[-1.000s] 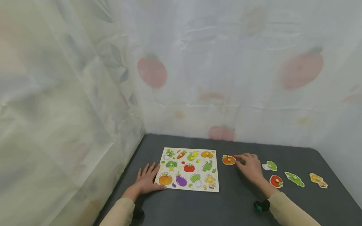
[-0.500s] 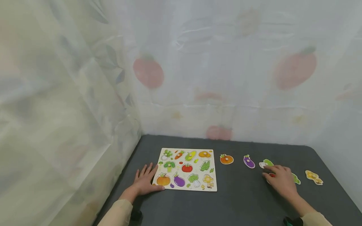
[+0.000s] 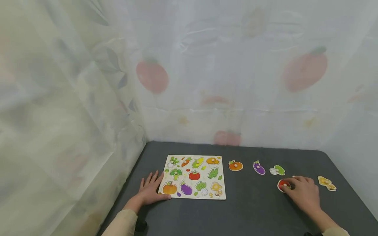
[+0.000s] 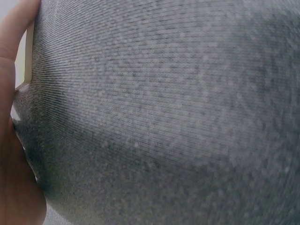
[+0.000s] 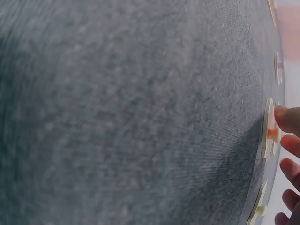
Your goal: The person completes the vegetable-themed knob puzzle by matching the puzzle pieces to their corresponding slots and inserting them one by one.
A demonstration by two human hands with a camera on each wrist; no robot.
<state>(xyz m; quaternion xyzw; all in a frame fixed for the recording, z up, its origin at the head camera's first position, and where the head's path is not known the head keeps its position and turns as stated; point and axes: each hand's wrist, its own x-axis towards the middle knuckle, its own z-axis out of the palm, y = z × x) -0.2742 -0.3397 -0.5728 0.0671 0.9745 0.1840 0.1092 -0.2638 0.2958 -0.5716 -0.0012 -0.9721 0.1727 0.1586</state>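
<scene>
Flat red tomato-shaped piece (image 3: 282, 183), right of the white rectangular board (image 3: 204, 178), sits under the right hand (image 3: 303, 192), fingers parted; left hand (image 3: 150, 190) splays at board's edge.

No text, label, brand, number or sign could be read in any view: neither on the picture board (image 3: 204, 179), nor on the orange piece (image 3: 235, 166), the purple piece (image 3: 259, 168), the red piece (image 3: 281, 183), nor on the dark table (image 3: 248, 203), nor on the printed sheet (image 3: 189, 82) behind it.
</scene>
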